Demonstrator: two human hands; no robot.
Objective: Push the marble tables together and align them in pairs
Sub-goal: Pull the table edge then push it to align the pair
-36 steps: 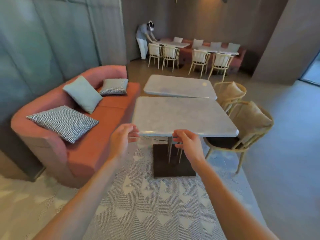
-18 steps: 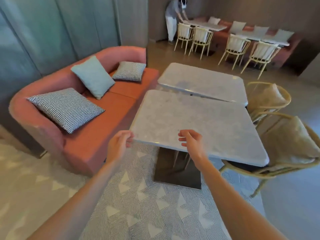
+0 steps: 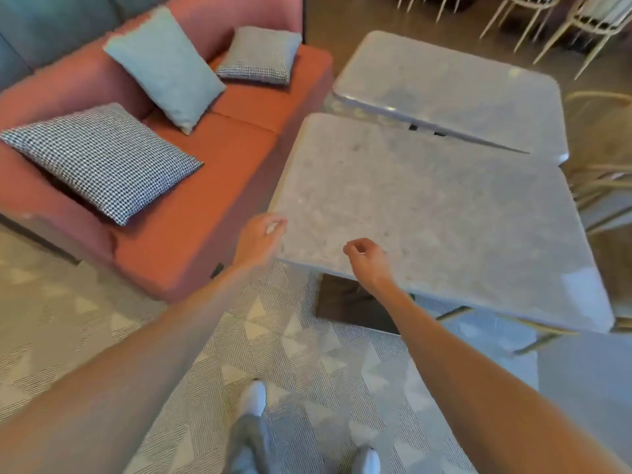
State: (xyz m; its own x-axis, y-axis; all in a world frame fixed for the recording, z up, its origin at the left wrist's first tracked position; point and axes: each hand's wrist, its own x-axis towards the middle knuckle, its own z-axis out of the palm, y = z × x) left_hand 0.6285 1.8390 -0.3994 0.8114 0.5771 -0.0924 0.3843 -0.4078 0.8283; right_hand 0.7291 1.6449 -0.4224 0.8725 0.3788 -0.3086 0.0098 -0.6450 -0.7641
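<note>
your near table (image 3: 427,213) already meets the far table (image 3: 458,87) at the right end, but a wedge of gap opens toward the left, so this pair is joined yet not squared. your left hand (image 3: 261,236) sits at the near left corner and your right hand (image 3: 367,260) over the near edge, both loosely curled, gripping nothing. closing that gap is what's left, i'd say.

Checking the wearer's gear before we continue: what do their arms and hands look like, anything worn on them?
Both forearms are bare, no sleeves in view. The left hand and right hand wear no gloves; no watch, ring or band shows at either wrist, though the picture is slightly blurred.
</note>
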